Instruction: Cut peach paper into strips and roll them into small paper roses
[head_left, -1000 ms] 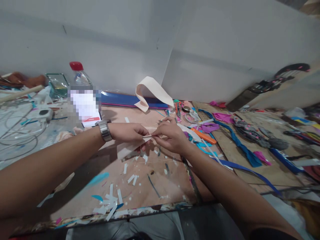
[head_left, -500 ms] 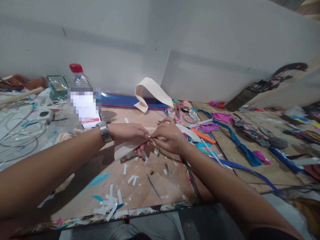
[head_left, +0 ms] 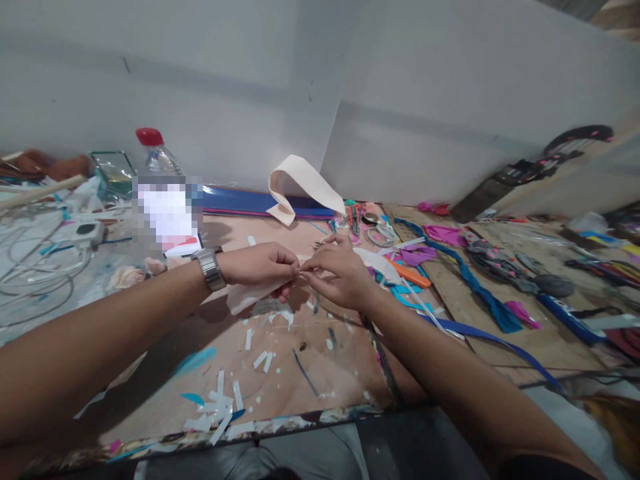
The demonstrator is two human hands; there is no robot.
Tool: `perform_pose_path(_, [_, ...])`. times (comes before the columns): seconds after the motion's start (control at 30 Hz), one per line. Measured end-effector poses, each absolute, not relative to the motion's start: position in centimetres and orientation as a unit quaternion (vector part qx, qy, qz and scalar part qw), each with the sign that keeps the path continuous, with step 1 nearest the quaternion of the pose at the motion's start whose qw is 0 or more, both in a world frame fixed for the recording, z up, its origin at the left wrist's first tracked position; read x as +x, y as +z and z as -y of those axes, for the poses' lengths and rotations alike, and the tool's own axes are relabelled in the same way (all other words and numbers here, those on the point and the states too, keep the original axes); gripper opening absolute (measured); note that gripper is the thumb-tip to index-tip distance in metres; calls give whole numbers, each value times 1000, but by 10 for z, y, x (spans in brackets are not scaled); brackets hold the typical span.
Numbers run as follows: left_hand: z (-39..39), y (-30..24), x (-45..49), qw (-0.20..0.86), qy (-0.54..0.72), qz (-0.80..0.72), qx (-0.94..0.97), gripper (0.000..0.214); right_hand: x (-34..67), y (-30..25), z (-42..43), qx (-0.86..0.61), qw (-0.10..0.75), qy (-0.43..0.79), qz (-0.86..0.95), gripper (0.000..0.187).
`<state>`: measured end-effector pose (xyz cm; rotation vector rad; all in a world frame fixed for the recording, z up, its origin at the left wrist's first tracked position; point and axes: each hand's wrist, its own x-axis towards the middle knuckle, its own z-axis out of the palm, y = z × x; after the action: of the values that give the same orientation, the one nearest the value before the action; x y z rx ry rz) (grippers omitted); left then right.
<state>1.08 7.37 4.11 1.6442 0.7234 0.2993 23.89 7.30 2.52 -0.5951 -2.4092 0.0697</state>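
The left hand (head_left: 263, 267) has a silver-toned, linked metal watch (head_left: 210, 269) (its dial can't be made out) at the wrist; both forearms (head_left: 120, 330) are bare below a dark sleeve (head_left: 545, 465) on the right arm.

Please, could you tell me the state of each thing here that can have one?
Pale sheet: held, partly hidden
Left hand: closed on the sheet
Right hand: fingertips pinched at the sheet's edge
Wristwatch: fastened
Bottle: capped
Phone: screen lit, contents blurred
Cream strip: bent over

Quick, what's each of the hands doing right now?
Left hand: closed, holding a pale strip.
Right hand: closed in a pinch; can't tell on what.
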Motion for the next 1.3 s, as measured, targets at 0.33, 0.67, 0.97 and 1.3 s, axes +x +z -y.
perform_pose_path(0.33, [-63,48,17,331,133,-382,853,28,238,27,-71,-295,280,75,910,11])
perform_pose_path(0.67, [-68,42,17,114,135,-358,917,34,242,25,-76,-334,248,128,900,12])
perform_pose_path(0.97, [-68,39,17,130,115,-354,919,27,241,23,-76,-315,250,142,905,5])
perform_pose_path(1.3, [-75,37,14,185,132,-382,896,30,237,23,-86,-324,241,123,907,14])
